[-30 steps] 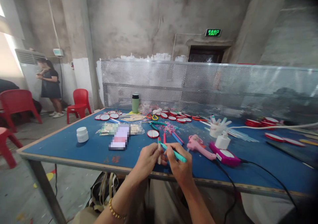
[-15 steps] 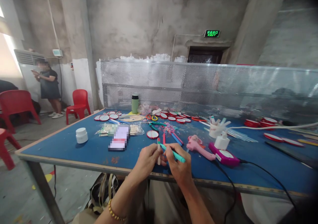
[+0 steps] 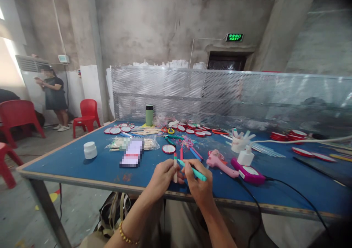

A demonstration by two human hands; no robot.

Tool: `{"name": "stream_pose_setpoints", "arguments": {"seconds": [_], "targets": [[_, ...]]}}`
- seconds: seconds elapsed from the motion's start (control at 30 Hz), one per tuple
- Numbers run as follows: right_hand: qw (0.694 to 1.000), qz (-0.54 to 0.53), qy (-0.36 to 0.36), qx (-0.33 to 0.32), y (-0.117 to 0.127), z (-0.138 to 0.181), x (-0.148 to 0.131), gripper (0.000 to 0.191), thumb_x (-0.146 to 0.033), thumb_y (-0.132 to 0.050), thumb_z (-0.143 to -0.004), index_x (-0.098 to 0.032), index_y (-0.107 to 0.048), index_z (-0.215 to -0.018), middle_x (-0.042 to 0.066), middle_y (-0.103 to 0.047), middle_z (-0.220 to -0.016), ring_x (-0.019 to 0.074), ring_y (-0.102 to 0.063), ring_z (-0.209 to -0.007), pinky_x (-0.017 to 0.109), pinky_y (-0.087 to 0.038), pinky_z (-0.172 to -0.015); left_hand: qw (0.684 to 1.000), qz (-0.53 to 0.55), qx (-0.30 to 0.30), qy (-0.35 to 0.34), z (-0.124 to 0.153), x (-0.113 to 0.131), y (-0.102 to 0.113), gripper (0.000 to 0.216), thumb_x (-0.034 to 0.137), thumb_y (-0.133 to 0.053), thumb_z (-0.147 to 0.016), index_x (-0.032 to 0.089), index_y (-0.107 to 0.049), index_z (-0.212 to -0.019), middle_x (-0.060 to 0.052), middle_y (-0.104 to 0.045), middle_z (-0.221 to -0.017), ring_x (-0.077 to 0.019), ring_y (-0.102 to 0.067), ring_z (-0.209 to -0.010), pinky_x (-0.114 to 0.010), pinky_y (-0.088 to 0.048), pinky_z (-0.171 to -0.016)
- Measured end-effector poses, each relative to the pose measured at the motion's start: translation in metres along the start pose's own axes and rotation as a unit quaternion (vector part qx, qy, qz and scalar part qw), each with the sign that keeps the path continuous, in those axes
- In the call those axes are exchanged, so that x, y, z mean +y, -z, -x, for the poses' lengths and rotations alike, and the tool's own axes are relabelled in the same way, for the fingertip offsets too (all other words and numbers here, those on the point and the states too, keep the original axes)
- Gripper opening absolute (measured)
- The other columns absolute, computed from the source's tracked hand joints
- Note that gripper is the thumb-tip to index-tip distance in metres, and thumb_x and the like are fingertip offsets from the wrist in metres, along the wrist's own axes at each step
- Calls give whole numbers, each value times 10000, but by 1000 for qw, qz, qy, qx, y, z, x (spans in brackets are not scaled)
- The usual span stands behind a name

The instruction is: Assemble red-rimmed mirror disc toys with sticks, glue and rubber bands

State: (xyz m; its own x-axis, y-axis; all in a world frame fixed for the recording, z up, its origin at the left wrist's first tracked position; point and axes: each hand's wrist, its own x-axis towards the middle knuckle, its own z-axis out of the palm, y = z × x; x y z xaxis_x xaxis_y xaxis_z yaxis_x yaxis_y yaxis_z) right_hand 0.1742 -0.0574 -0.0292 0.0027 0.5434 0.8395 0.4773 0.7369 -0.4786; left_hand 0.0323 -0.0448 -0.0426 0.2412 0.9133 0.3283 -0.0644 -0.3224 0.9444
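Observation:
Upright between the fingers of my left hand is a flat wooden craft stick, its top end coloured red and green. My right hand grips a turquoise marker, with its tip pointing left at the upper part of the stick. Whether the tip touches the wood, I cannot tell. Just beyond my hands lie a round red-rimmed disc, a red marker and a blue marker.
To the right are a pink glue gun, a purple power box with a white plug and a cup of sticks. On the left stand a phone and white jar. A person stands far left.
The turquoise marker's tip has shifted slightly right, away from the stick, together with my right hand. My left hand holds the stick almost still.

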Motion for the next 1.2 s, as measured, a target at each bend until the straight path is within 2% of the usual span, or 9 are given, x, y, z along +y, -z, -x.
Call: {"name": "stream_pose_setpoints", "arguments": {"seconds": [0.57,0.8,1.03,1.2], "targets": [[1000,-4,-1,-20,-1,-1,0,228,-290,-491,-950,-193,-630,-796,-11,-640,-636,128,-602,-562,232,-474,-574,996,-81,18,-38,2,9,-1,330,442,-480,-920,176,-556,-740,-14,-670,-652,-167,-648,-626,-233,-474,-598],[1000,-9,-5,-26,-1,-1,0,227,-279,-490,-954,-191,-628,-795,-13,-634,-644,121,-594,-566,226,-467,-578,998,-60,13,-27,2,11,-2,341,478,-492,-905,181,-548,-748,-9,-660,-655,-175,-650,-613,-250,-487,-601],[1000,-11,5,-22,-2,-1,2,212,-269,-503,-946,-187,-636,-803,-14,-641,-649,119,-605,-574,218,-466,-580,994,-98,23,-45,2,13,-2,358,450,-483,-914,185,-513,-675,6,-631,-608,-151,-610,-597,-231,-456,-596],[1000,-8,9,-19,0,-1,1,212,-264,-500,-946,-190,-635,-800,-14,-640,-649,120,-607,-579,220,-468,-591,995,-87,15,-41,1,10,-1,334,442,-473,-921,182,-532,-719,-2,-653,-625,-170,-646,-612,-242,-469,-594]]}}
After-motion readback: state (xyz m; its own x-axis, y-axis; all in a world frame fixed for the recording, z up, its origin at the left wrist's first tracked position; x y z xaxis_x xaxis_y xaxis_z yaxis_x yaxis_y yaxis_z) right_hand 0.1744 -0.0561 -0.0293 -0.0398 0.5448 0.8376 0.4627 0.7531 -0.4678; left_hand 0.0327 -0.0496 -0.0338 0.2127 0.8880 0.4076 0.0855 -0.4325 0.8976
